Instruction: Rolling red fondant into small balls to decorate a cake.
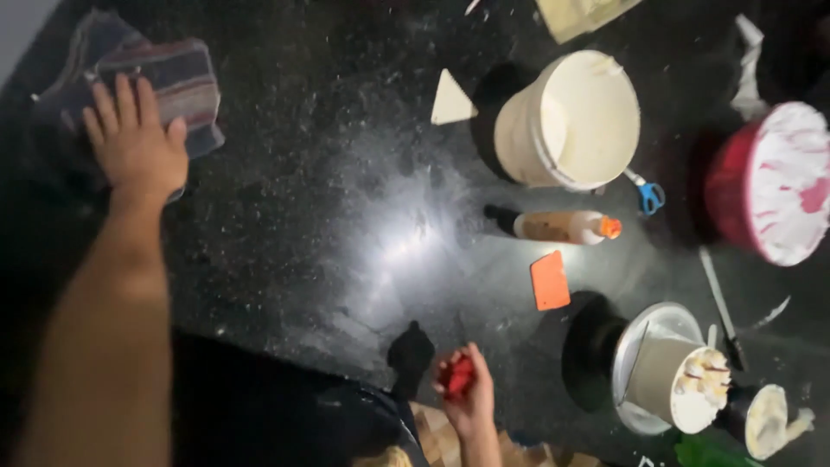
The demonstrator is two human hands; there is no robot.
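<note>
My left hand (134, 143) lies flat, fingers spread, on a folded striped cloth (173, 82) at the far left of the dark speckled floor (303, 216). My right hand (467, 389) is near the bottom centre, fingers closed around a small red object (456, 376) whose shape I cannot make out. A white bucket (571, 121) lies tilted beyond it, and a bottle with an orange cap (558, 227) lies on its side next to an orange scraper (550, 280).
A red tub smeared with white (769, 182) sits at the right edge. A white triangular piece (451, 99) lies by the bucket, blue scissors (647, 195) beside it. A metal plate with a paper cup (666, 372) is at lower right. Glare marks the middle.
</note>
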